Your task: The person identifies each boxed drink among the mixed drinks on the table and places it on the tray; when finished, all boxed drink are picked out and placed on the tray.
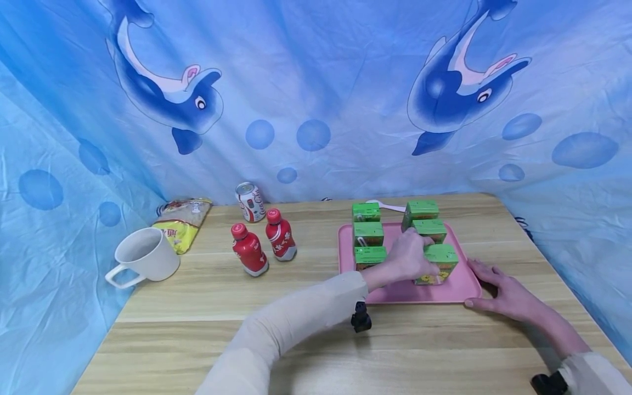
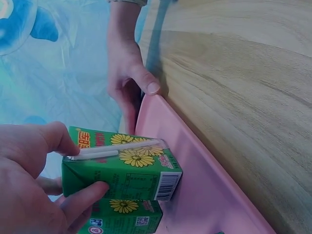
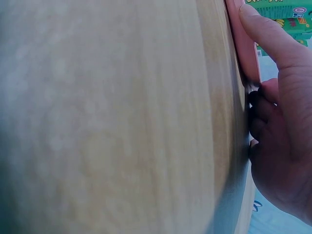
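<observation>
A pink tray (image 1: 456, 288) holds green drink cartons in two columns. My left hand (image 1: 407, 258) reaches over the tray and grips the nearest carton of the right column, a green drink carton (image 2: 141, 183) with yellow flowers and a white straw on its side. Thumb and fingers lie on either side of its top end in the left wrist view. Behind it stands another carton (image 2: 119, 214), partly hidden. At the tray's near right corner my right hand (image 1: 513, 296) holds the rim, thumb at the front edge and fingers along the right side.
Left of the tray stand two red bottles (image 1: 250, 252) and a cola can (image 1: 250, 203). A white mug (image 1: 148, 255) and a yellow snack bag (image 1: 184, 225) sit at the table's left edge. Behind the tray lies a white plastic utensil (image 1: 390, 207). A blue curtain (image 1: 316, 82) hangs behind.
</observation>
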`<state>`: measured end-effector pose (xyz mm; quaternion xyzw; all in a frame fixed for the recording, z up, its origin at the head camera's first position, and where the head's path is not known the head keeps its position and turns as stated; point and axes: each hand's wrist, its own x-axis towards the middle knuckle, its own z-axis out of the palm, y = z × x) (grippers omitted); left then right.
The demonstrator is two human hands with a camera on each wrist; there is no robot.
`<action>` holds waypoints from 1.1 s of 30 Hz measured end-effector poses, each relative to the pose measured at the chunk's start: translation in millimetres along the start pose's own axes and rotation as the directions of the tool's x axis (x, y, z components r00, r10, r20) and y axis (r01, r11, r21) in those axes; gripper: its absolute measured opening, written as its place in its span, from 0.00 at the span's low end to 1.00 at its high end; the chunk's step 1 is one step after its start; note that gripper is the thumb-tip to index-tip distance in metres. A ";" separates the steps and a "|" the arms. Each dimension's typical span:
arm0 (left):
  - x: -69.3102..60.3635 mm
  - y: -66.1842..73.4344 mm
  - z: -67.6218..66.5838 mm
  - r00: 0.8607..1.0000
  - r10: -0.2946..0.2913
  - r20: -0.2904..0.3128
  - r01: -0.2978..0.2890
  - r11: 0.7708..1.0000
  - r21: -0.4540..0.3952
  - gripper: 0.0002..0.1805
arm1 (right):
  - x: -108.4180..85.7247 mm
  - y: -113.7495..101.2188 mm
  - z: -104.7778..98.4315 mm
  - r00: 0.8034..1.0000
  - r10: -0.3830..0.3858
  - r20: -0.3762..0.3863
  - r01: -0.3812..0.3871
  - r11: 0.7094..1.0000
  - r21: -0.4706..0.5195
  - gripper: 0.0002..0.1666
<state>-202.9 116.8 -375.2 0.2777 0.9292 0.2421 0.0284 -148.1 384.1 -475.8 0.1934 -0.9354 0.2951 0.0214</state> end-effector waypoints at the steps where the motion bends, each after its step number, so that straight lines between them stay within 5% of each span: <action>1: 0.5 -0.1 -0.4 1.000 0.000 0.004 0.000 1.000 0.006 0.33 | 0.4 -0.2 -0.1 1.000 0.004 0.003 -0.004 1.000 0.002 0.56; 13: 4.8 2.0 -5.1 0.994 -0.006 0.105 -0.003 0.997 0.083 0.32 | 3.6 5.1 -2.5 1.000 0.022 0.022 -0.022 1.000 -0.006 0.57; 17: -3.3 6.1 -11.6 0.994 -0.027 0.104 0.012 0.991 0.136 0.35 | 4.6 5.9 -3.4 0.999 0.029 0.029 -0.029 1.000 -0.009 0.58; 21: -28.9 9.8 -28.9 0.996 0.057 0.066 -0.067 0.984 0.165 0.34 | 6.5 5.3 -4.4 0.998 0.040 0.041 -0.040 0.999 -0.009 0.58; 27: -82.9 -13.3 -75.8 0.966 0.256 0.020 -0.257 0.965 0.050 0.22 | 7.4 2.6 -8.8 0.994 0.083 0.075 -0.082 0.997 -0.015 0.61; 33: -133.7 -68.1 -115.4 0.979 0.166 -0.117 -0.173 0.984 -0.050 0.14 | 5.6 0.2 -17.8 0.993 0.087 0.080 -0.084 0.996 -0.043 0.59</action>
